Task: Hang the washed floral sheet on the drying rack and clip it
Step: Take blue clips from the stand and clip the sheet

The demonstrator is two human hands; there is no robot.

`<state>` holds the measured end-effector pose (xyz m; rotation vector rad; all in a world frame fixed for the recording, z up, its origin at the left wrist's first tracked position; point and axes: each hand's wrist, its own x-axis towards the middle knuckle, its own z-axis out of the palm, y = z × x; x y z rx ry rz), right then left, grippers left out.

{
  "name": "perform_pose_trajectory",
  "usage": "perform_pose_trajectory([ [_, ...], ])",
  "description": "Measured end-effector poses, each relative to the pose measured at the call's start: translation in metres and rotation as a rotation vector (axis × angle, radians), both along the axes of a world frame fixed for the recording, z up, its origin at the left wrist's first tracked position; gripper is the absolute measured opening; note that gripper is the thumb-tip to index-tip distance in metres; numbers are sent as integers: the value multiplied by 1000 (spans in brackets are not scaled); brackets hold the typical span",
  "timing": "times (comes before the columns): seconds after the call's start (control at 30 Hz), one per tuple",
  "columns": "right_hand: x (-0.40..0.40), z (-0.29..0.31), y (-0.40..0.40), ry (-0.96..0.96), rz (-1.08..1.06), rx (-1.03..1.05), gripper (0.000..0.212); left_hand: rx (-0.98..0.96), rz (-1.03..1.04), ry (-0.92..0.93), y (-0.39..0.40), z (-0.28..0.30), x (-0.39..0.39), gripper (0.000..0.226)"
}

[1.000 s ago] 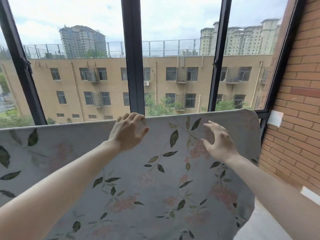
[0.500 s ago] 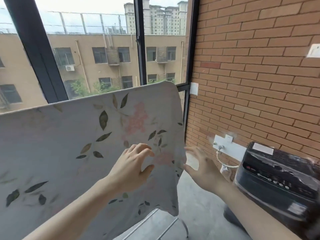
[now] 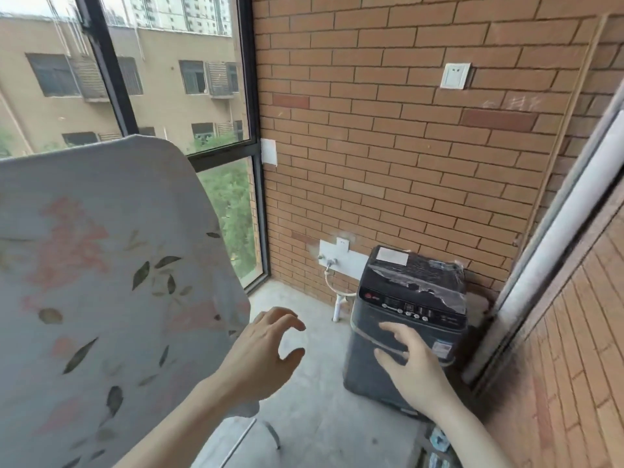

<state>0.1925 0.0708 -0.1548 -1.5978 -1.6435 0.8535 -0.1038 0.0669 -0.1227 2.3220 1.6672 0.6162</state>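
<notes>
The floral sheet (image 3: 101, 265), pale with pink flowers and dark leaves, hangs draped over the drying rack on the left. Only a metal leg of the rack (image 3: 266, 430) shows below the sheet's edge. My left hand (image 3: 266, 352) hovers just right of the sheet's edge, fingers spread and loosely curved, holding nothing. My right hand (image 3: 412, 366) is further right, in front of the washing machine, fingers relaxed and empty. No clips can be made out in either hand.
A dark top-loading washing machine (image 3: 408, 298) stands against the brick wall (image 3: 405, 146), with a tap and hose (image 3: 332, 282) beside it. A window (image 3: 169, 79) fills the left. A sliding door frame (image 3: 557, 248) runs along the right. Small items (image 3: 439, 444) lie on the concrete floor.
The view has swung right from the sheet toward the wall and washing machine. Both hands left the sheet and moved down and right, now apart from it.
</notes>
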Motion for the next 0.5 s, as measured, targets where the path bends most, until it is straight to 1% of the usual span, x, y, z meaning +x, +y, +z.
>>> perform_pose_trajectory([
  [0.17, 72, -43, 20, -15, -83, -86, 38, -129, -71, 12, 40, -38, 73, 33],
  [0.3, 129, -86, 25, -20, -240, -169, 38, -288, -140, 50, 74, -78, 123, 33],
  [0.5, 189, -147, 28, -8, -419, -375, 36, -533, -269, 107, 141, -150, 186, 32],
])
